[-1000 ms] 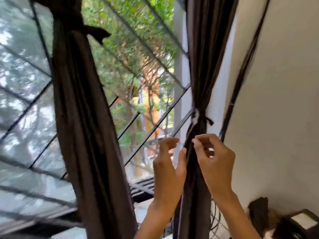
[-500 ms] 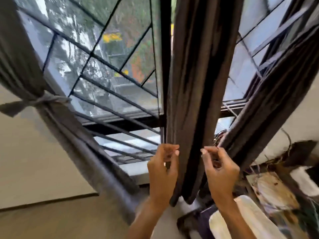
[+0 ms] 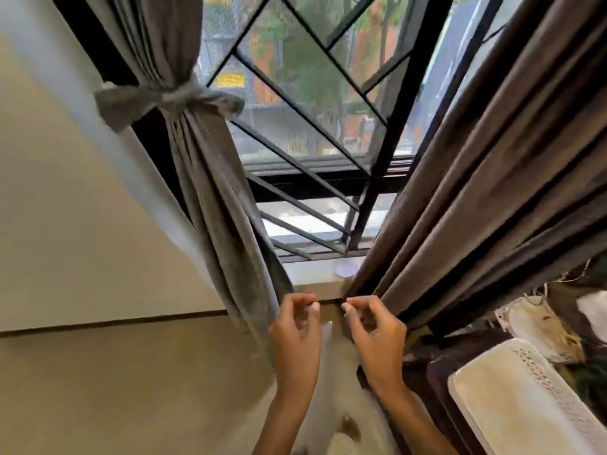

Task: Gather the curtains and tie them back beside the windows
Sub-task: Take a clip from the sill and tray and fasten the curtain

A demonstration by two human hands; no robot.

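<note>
A grey curtain (image 3: pixel 213 198) hangs at the left of the window, gathered and bound with a knotted grey tie (image 3: pixel 170 96). A dark brown curtain (image 3: pixel 476 178) falls loose from the upper right down to the sill. My left hand (image 3: pixel 295 333) is beside the grey curtain's lower edge, thumb and forefinger pinched, with nothing visible in it. My right hand (image 3: pixel 374 333) is just below the brown curtain's lower end, pinched the same way; I see no fabric between its fingers. The two hands are a short gap apart.
A black window frame with slanted bars (image 3: pixel 387 159) fills the middle. A stone sill (image 3: pixel 312 277) holds a small round object (image 3: pixel 345 270). A white perforated object (image 3: pixel 525 408) and clutter (image 3: pixel 542 323) lie at the lower right. A beige wall (image 3: pixel 82 224) is at the left.
The view has swung left and down, bringing the tied grey curtain close. Both hands have come off the front of the brown curtain and now sit below its lower end.
</note>
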